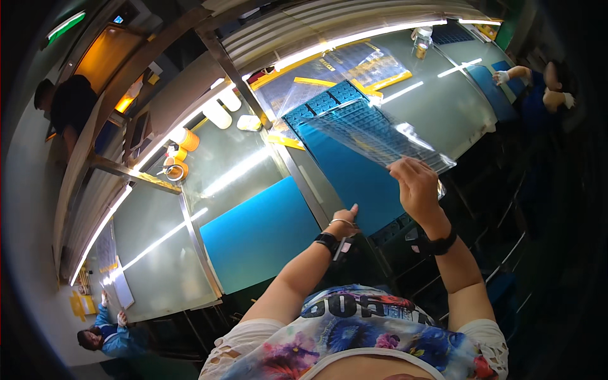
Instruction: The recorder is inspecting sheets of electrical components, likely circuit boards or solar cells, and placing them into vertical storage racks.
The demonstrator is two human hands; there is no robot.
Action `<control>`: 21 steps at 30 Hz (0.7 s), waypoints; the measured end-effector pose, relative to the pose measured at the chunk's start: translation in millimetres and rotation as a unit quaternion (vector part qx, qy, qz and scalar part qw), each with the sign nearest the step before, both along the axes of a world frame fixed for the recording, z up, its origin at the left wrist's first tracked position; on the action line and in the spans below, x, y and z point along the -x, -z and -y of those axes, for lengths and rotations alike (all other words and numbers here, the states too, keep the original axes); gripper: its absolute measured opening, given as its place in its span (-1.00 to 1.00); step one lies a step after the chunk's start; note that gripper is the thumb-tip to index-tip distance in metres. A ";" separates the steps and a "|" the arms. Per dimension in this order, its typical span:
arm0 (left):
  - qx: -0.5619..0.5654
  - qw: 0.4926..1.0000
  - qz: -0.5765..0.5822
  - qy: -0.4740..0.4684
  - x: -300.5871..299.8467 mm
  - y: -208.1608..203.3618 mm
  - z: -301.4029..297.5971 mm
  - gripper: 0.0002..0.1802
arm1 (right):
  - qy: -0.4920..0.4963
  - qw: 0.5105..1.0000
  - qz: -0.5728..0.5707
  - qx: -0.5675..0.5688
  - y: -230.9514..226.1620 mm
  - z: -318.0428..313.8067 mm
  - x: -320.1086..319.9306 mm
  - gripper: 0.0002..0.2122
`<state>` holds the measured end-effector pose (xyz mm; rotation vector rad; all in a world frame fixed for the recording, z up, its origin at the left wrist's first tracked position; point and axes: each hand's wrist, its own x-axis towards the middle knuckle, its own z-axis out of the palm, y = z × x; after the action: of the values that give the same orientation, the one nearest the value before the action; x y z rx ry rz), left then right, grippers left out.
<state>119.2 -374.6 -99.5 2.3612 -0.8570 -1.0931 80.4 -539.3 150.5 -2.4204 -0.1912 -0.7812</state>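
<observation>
The clear plastic sheet point(380, 136) hangs tilted above the blue mat point(354, 174) on the bench point(443, 101), pinched at its near edge by the right hand point(415, 187); so thin a hold (one corner only) could let it sag or slip. The left hand point(345, 221) rests loosely open on the mat's near edge, grasping nothing

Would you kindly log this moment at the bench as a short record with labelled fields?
Setting: long grey workbench under strip lights
Right hand: lifts a clear plastic sheet by its near edge, sheet tilted above the bench
Left hand: rests at the near edge of the blue mat
Under the sheet: blue gridded tray
Also on the bench: a second blue mat, tape rolls, yellow strips
Other people: three, at the picture's edges
</observation>
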 end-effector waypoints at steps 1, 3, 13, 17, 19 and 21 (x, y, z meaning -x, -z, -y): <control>0.020 1.000 -0.002 0.004 7.2 -9.8 10.5 -0.24 | -0.051 0.993 0.068 0.076 -15.8 -0.7 0.2 -0.96; 0.111 0.905 -0.276 -0.303 19.4 -22.7 25.6 -0.31 | -0.068 0.989 0.081 0.100 -32.6 -8.8 8.2 -0.96; 0.252 0.599 -0.516 -0.558 23.4 12.3 62.2 -0.31 | 0.044 0.988 0.088 0.117 -44.6 14.0 -7.9 -0.93; 0.202 0.631 -0.534 -0.526 5.9 12.4 41.8 -0.28 | -0.063 0.990 0.089 0.093 -77.4 -35.3 5.2 -0.88; 0.231 0.689 -0.570 -0.384 5.8 5.6 14.6 -0.29 | -0.137 0.981 0.093 0.098 -79.3 -43.5 15.1 -0.88; 0.371 0.799 -0.412 -0.232 1.7 -0.3 -45.0 -0.24 | -0.147 0.986 0.058 0.047 -79.6 -41.2 40.1 -0.88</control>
<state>117.6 -329.6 -99.1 1.1429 -0.2498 -1.1199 40.3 -498.0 230.0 -2.3601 -0.6272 -0.7900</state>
